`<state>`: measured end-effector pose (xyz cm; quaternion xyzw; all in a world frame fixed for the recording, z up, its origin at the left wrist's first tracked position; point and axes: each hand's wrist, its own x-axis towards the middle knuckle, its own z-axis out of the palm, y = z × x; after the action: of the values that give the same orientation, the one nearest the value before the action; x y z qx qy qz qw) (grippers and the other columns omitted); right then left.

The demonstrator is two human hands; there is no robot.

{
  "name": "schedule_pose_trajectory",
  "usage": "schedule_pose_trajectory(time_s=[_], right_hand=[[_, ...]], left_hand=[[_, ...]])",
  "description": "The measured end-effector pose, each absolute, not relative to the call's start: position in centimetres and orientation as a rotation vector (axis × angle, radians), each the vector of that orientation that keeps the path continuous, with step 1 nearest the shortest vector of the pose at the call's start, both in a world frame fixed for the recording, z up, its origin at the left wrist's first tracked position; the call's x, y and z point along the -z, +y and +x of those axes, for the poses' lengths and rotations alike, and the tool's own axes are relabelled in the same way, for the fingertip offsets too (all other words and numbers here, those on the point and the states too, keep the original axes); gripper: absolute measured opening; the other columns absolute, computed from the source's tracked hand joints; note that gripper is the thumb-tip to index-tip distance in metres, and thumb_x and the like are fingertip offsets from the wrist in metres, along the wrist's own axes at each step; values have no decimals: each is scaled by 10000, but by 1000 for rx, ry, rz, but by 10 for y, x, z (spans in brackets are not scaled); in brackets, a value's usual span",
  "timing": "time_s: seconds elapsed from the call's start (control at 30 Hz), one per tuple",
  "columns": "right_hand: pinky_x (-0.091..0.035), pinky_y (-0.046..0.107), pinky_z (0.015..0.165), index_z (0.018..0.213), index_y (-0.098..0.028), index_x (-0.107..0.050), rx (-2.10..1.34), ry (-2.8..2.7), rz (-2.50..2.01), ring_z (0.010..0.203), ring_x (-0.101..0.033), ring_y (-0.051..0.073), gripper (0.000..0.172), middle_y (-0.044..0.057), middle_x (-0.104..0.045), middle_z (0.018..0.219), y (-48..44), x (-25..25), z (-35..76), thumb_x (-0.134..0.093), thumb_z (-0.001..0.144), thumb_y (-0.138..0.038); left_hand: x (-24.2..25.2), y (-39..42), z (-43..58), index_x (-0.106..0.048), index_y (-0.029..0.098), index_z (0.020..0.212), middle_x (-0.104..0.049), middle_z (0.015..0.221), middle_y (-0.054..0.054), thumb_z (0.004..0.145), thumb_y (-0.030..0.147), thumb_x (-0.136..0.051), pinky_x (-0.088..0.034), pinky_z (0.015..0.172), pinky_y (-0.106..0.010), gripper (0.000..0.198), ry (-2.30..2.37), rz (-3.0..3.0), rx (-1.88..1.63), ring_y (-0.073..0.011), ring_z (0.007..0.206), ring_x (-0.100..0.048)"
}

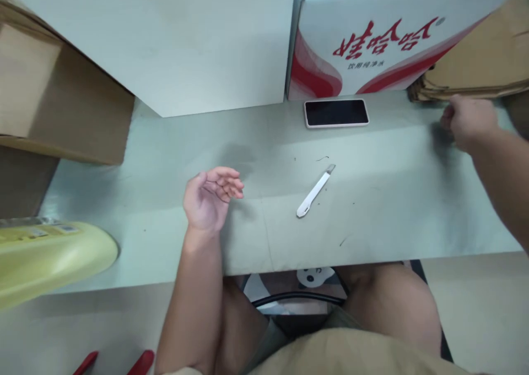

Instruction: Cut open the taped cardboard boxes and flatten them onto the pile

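Status: no work visible on the table [392, 210] yet. Nothing is cut or opened, and neither hand carries a tool.

Left hand [210, 199], centre-left of frame, is released: palm up, fingers loosely curled, empty, just above the table.

Right hand [469, 121], upper right, has its fingers curled at the lower edge of the flattened cardboard stack [475, 72]. Can't tell whether it pinches a sheet or only touches.

The stack is brown with several layers, lies flat and runs out of frame at the right.

White utility knife [315, 191] lies untouched mid-frame, diagonal, grey tip toward the upper right, between the two hands and apart from both.

Phone [336, 113] lies screen-up and dark, above the knife, against the red-printed white box [372, 39].
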<state>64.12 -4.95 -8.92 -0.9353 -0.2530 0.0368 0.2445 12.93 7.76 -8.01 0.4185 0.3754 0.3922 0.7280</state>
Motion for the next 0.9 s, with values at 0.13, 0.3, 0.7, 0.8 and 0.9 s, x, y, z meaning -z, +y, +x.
schedule_pose_trajectory(time_s=[0.13, 0.3, 0.7, 0.8, 0.9], right_hand=[[-339, 404, 654, 544, -208, -505, -139, -597, -2709, 533, -400, 107, 417, -8, -434, 494, -43, 32, 590, -578, 954, -182], [-358, 362, 746, 586, -203, -573, -392, -1138, -2644, 663, -474, 146, 335, 15, -542, 603, -6, -23, 484, -666, 899, -126], [-323, 328, 667, 716, -215, -460, -246, -2517, -1621, 655, -449, 157, 220, 32, -584, 734, 128, -22, 182, -511, 919, -282], [-440, 319, 737, 877, -200, -596, -144, -2552, -1442, 862, -633, 201, 62, 99, -703, 1032, 163, -12, 126, -556, 911, -233], [-539, 301, 926, 1117, -164, -641, -89, -2501, -1393, 1094, -707, 185, 213, 147, -575, 1455, 190, -12, 80, -492, 976, -224]], left_hand=[[71, 73, 115, -756, 141, 701, -718, 589, -86, 739, 607, -608, -549, 459, -226, 491, 828, 899, -925, -144, 461, -651], [51, 60, 92, -775, 165, 710, -734, 607, -63, 721, 604, -671, -539, 461, -222, 451, 737, 879, -1121, -136, 482, -649], [24, 49, 29, -677, 182, 659, -594, 519, -8, 822, 592, -625, -448, 423, -226, 445, 561, 741, -1580, -109, 452, -557], [22, 55, 7, -658, 185, 656, -553, 491, 4, 833, 616, -609, -433, 419, -235, 468, 545, 721, -1639, -106, 430, -528], [22, 57, -4, -636, 188, 672, -550, 509, -1, 924, 671, -494, -447, 447, -250, 564, 631, 704, -1635, -110, 448, -534]])
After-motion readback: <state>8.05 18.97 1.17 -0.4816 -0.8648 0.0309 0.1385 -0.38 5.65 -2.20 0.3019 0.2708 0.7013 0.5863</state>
